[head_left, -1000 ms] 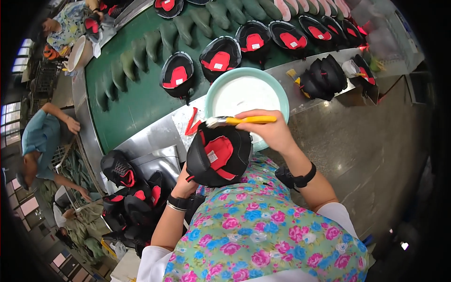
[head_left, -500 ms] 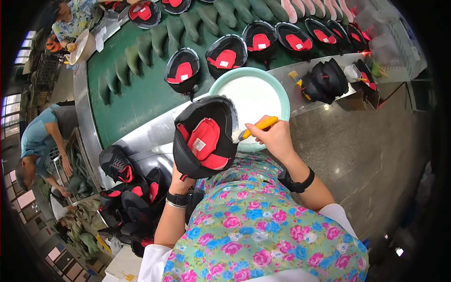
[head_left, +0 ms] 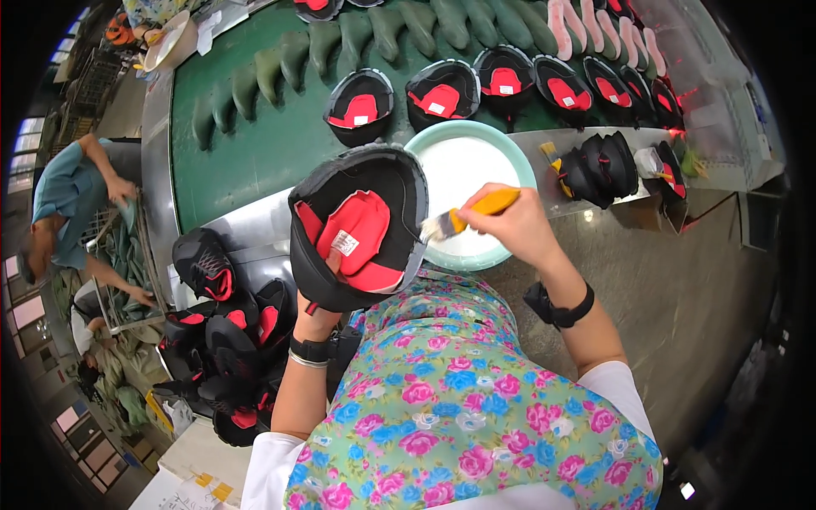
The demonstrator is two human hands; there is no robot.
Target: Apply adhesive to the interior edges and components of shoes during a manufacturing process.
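Observation:
My left hand (head_left: 314,319) is closed around the heel end of a black shoe upper (head_left: 384,181) with a red lining. Most of its fingers are hidden beneath the upper. The upper's open underside faces up, and its grey lasting edge curves round the far rim. In my right hand (head_left: 529,228) is a brush (head_left: 491,202) with a yellow handle and pale bristles. Its bristle tips are at the upper's right edge, touching or very close. Behind the brush stands a pale green basin (head_left: 518,157) of white liquid, partly covered by the upper and my right hand.
Several shoe uppers (head_left: 360,106) and green shoe lasts (head_left: 323,49) line the green conveyor belt (head_left: 246,161). More black uppers (head_left: 229,340) are heaped at my left. A second brush (head_left: 552,157) lies beside stacked uppers (head_left: 599,170) at right. A co-worker (head_left: 72,191) bends over a rack at far left.
The view has shifted a little. The upper has moved slightly left, and the brush has moved up along its right edge. Lasts and uppers on the belt sit farther right in the picture.

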